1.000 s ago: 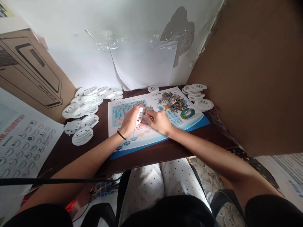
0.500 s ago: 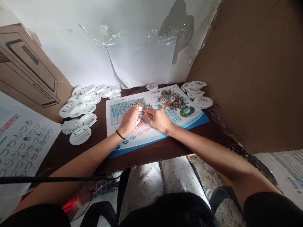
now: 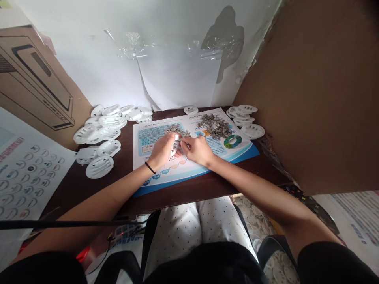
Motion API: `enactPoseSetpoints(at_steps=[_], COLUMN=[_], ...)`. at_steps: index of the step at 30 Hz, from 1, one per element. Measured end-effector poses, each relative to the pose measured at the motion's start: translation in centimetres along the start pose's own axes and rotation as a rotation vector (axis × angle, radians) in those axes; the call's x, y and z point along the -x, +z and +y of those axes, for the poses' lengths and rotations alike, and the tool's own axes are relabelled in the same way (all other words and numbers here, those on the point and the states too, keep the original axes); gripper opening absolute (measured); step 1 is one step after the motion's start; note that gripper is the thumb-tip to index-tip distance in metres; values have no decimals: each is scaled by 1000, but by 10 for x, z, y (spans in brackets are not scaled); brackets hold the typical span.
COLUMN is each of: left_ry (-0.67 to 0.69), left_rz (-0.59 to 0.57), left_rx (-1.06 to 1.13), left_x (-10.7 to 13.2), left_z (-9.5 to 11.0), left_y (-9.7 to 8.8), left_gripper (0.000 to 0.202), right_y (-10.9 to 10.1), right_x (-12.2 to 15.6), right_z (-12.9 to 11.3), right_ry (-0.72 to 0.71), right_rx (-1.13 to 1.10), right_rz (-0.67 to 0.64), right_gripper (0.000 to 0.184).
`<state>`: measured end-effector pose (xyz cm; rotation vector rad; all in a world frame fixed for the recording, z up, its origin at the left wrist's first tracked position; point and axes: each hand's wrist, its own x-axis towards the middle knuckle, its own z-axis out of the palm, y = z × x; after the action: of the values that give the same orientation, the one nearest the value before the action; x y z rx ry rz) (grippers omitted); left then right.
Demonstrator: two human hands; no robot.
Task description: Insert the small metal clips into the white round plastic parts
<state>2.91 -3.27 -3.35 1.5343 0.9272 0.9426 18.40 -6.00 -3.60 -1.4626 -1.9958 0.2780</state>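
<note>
My left hand (image 3: 162, 151) is closed around a white round plastic part with slots (image 3: 174, 146), which is tilted up on its edge. My right hand (image 3: 197, 150) is at the right side of that part, thumb and forefinger pinched together against it. Whatever sits between those fingertips is too small to make out. Just beyond my hands lies a low pile of small metal pieces (image 3: 174, 129) on a printed sheet (image 3: 142, 161). A bigger heap of small metal pieces (image 3: 216, 127) rests farther right on the same sheet.
Similar white plastic parts (image 3: 100, 167) are stacked along the table's left side, with more at the back right (image 3: 252, 131). Cardboard (image 3: 310, 98) walls the right side, and a printed carton (image 3: 38, 79) stands left. A black cable (image 3: 74, 224) crosses at lower left.
The white plastic part has turned slightly in my left hand, so more of its slotted face shows. Both hands stay together in nearly the same place; the view has shifted a little.
</note>
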Motion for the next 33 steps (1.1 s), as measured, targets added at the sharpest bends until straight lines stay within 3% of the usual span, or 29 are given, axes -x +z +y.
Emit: enactPoseSetpoints(at_steps=[33], left_ry=[71], left_rz=[34], left_rx=[-42], left_x=[1], left_z=[5], left_y=[5], left_gripper=[54], right_y=[-8], right_x=[0], right_z=[-9], right_ry=[41], right_rx=[75], right_rz=[-51], right_gripper=[28])
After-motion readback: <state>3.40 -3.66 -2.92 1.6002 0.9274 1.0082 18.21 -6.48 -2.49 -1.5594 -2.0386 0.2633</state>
